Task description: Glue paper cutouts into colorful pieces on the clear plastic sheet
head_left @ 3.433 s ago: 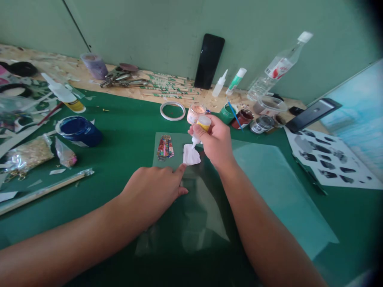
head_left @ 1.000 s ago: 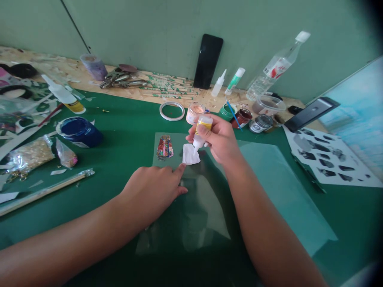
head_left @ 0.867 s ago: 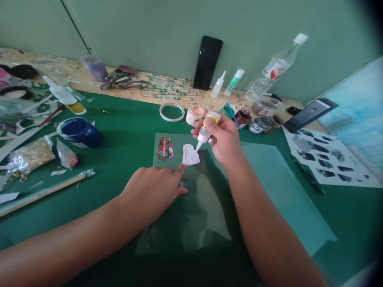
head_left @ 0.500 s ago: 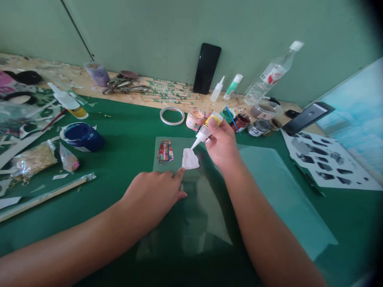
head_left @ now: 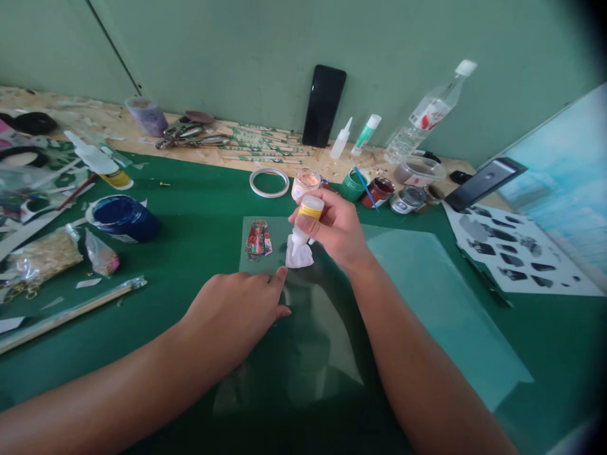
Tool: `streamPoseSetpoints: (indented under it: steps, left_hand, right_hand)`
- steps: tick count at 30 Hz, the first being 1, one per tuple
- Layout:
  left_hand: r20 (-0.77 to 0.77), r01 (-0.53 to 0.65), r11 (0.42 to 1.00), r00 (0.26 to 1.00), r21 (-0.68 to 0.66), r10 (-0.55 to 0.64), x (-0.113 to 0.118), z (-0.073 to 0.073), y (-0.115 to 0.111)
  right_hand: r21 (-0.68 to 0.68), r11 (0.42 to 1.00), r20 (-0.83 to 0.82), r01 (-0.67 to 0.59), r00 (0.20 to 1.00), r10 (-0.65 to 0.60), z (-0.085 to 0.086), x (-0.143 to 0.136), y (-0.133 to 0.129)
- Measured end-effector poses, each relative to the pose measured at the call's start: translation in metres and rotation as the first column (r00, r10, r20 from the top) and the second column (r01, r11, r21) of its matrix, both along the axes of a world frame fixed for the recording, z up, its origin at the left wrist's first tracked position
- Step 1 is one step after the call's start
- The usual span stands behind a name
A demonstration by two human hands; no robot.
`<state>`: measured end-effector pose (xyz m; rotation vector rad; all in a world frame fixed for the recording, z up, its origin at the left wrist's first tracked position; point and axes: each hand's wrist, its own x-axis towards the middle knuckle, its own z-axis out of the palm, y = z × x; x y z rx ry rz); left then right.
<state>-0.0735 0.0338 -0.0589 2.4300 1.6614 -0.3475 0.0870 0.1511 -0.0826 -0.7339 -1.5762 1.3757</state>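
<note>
My right hand [head_left: 334, 230] grips a small glue bottle [head_left: 312, 207] with a yellow label, held upside down. Its nozzle points down at a white, roughly four-sided piece [head_left: 300, 256], over the piece's left part; I cannot tell if it touches. My left hand [head_left: 241, 303] lies palm down on the sheet, index finger stretched to the lower left edge of the white piece, thumb apart and the other fingers partly hidden. A patterned, multicoloured piece [head_left: 259, 239] lies left of the white one. Both pieces rest on a clear plastic sheet [head_left: 308, 341].
Behind my right hand stand open paint jars, a green one [head_left: 353, 185] and a dark red one [head_left: 379, 189], with a blue brush [head_left: 364, 183]. A tape roll [head_left: 269, 182] and a blue paint jar [head_left: 124, 218] are left. A printed sheet [head_left: 516, 253] lies right.
My right hand has moved slightly left and tipped the glue bottle more upright, nozzle down, over the white piece. My left hand stays nearly in place by the piece's edge.
</note>
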Motion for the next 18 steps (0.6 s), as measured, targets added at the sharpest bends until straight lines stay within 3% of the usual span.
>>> streamPoseSetpoints:
  steps: [7, 18]
  left_hand:
    - [-0.022, 0.003, 1.0, 1.0, -0.006, -0.003, 0.0, -0.0003, 0.0008]
    - [-0.009, -0.009, 1.0, 1.0, -0.016, 0.009, 0.0002, 0.0022, 0.0004]
  right_hand:
    - [-0.006, 0.996, 0.054, -0.093, 0.994, 0.093, 0.0009, -0.0025, -0.0053]
    - [0.047, 0.996, 0.116, -0.07, 0.991, 0.064, -0.0007, -0.0027, -0.0055]
